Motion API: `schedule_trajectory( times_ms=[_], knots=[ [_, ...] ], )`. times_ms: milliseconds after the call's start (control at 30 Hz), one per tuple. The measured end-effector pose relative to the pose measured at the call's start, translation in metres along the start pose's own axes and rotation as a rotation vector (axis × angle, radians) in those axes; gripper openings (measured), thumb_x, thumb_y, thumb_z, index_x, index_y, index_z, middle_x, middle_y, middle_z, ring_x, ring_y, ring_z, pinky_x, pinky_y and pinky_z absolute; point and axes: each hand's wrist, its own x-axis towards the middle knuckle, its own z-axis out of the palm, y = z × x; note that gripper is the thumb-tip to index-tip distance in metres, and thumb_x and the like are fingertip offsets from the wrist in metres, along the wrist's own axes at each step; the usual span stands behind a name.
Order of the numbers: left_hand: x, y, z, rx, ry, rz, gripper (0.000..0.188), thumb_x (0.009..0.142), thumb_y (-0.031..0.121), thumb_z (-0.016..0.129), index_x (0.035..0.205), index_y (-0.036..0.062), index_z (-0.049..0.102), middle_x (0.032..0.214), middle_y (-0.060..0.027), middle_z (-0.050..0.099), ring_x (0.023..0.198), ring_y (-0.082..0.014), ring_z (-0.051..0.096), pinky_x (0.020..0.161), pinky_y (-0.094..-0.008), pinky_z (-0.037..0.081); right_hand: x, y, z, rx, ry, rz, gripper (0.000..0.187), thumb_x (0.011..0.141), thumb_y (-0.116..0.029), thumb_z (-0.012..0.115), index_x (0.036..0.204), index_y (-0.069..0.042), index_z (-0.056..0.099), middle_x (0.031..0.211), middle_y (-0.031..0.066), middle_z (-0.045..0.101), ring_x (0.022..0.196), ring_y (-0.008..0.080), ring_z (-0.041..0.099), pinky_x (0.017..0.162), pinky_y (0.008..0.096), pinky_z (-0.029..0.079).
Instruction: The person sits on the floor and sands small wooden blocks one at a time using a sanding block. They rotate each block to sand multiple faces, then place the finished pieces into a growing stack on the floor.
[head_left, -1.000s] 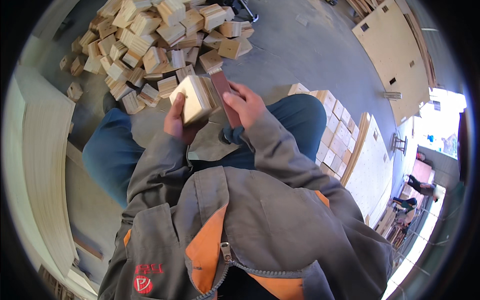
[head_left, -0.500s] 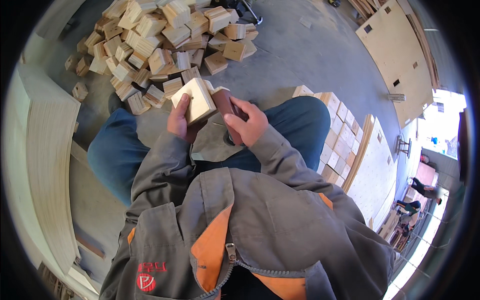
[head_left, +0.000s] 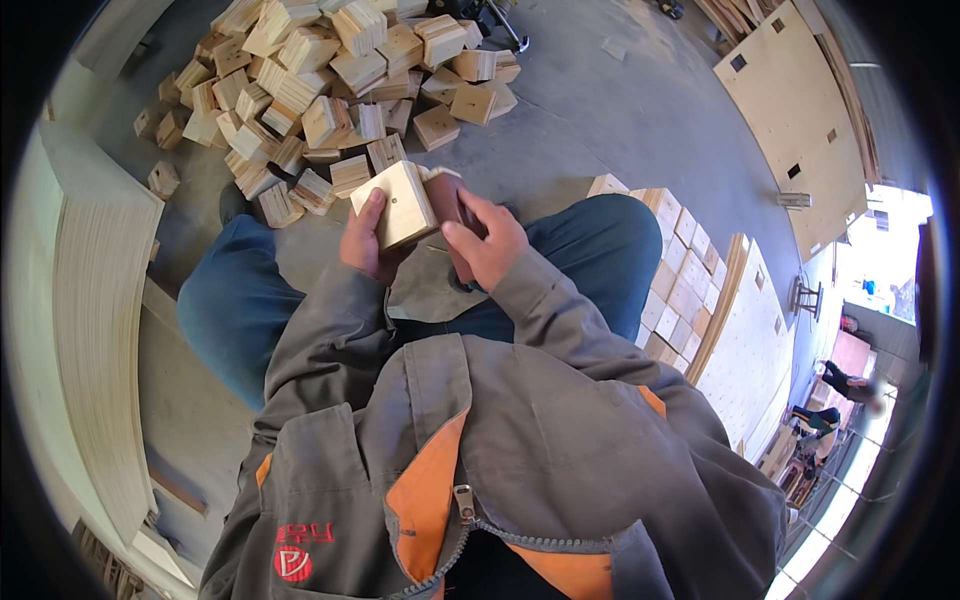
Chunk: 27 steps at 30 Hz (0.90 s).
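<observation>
The left hand (head_left: pixel 362 240) is curled around the left edge of a square wooden block (head_left: pixel 395 205), thumb pressed on its pale top face. The right hand (head_left: pixel 487 240), at the block's three o'clock, has its fingers bent around a dark reddish-brown piece (head_left: pixel 462 215) touching the block's right side; what that piece is cannot be told. The block sits above the lap. At twelve o'clock, a loose heap of similar blocks (head_left: pixel 330 80) covers the concrete floor (head_left: pixel 620 120). At four o'clock, neatly stacked blocks (head_left: pixel 680 270) lie beside the right knee.
</observation>
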Motion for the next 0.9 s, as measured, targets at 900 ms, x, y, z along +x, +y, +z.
schedule_trajectory(
  times_ms=[900],
  knots=[
    [-0.013,-0.008,0.029,0.177,-0.108,-0.019,0.048,0.097,0.042,0.062,0.136,0.0181,0.047,0.117,-0.0033,0.063,0.096,-0.0182,0.065,0.070,-0.0373,0.053,0.064,0.007,-0.015,0.252,0.064,0.053,0.056,0.090,-0.028,0.069,0.136,0.001,0.057,0.121,0.0220,0.068,0.110,0.0295,0.067,0.096,0.0375,0.050]
  ],
)
